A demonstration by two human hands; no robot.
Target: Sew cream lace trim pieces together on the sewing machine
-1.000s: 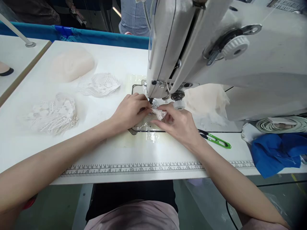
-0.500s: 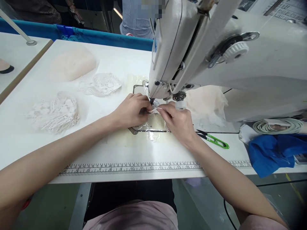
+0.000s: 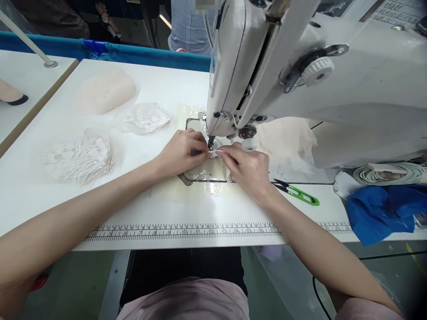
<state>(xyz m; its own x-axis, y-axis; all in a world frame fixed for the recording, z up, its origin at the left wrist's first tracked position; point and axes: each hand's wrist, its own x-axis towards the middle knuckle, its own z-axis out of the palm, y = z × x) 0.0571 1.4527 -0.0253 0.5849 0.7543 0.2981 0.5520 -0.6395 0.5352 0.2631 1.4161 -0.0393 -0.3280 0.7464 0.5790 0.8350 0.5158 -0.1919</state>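
Note:
In front of the needle of a white sewing machine (image 3: 230, 75), my left hand (image 3: 183, 151) and my right hand (image 3: 248, 169) pinch a narrow strip of white lace (image 3: 215, 153) between them. The lace is stretched just before the presser foot (image 3: 211, 141), and its loose end hangs below my right fingers. Under both hands lies the metal machine plate (image 3: 207, 172), covered with clear film. Most of the lace inside my fingers is hidden.
Left on the table are two white lace bundles (image 3: 82, 158) and a pale sheer fabric pile (image 3: 106, 91). Green-handled thread snips (image 3: 302, 195) lie right, beside a blue cloth (image 3: 376, 211). A printed ruler (image 3: 187, 232) runs along the front edge. People stand beyond the blue trough (image 3: 150, 57).
My left fingers have closed up slightly at the lace, which now looks pulled straighter between the hands. The whole view has shifted a little.

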